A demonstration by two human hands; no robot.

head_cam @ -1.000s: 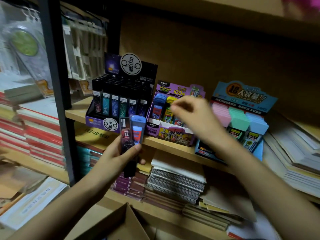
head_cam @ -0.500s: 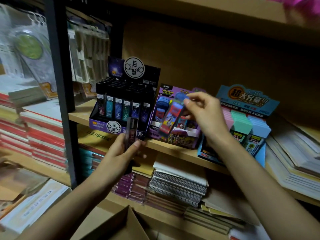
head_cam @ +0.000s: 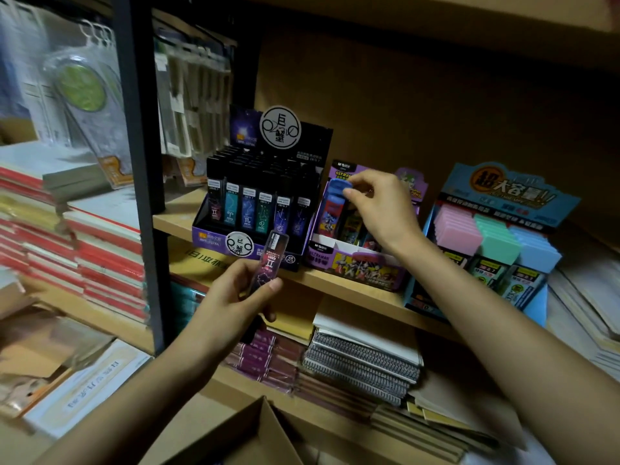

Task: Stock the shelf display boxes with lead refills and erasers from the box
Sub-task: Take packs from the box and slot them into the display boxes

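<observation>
Your two hands work at the shelf (head_cam: 352,290), right one seating a refill, left one waiting.

The black display box (head_cam: 258,203) sits at 11 o'clock of your left hand (head_cam: 228,307), which pinches a dark lead refill (head_cam: 270,263), long axis near upright, closest to it. Your right hand (head_cam: 385,209) pinches a blue-capped refill (head_cam: 335,206) upright into the purple display box (head_cam: 355,263).

The shelf board (head_cam: 352,290) looks like matt pale wood. Display boxes (head_cam: 214,229) are printed card with a slight sheen. The lead refill case (head_cam: 273,260) seems glossy clear plastic; the carton flap (head_cam: 258,431) plain matt cardboard.
</observation>
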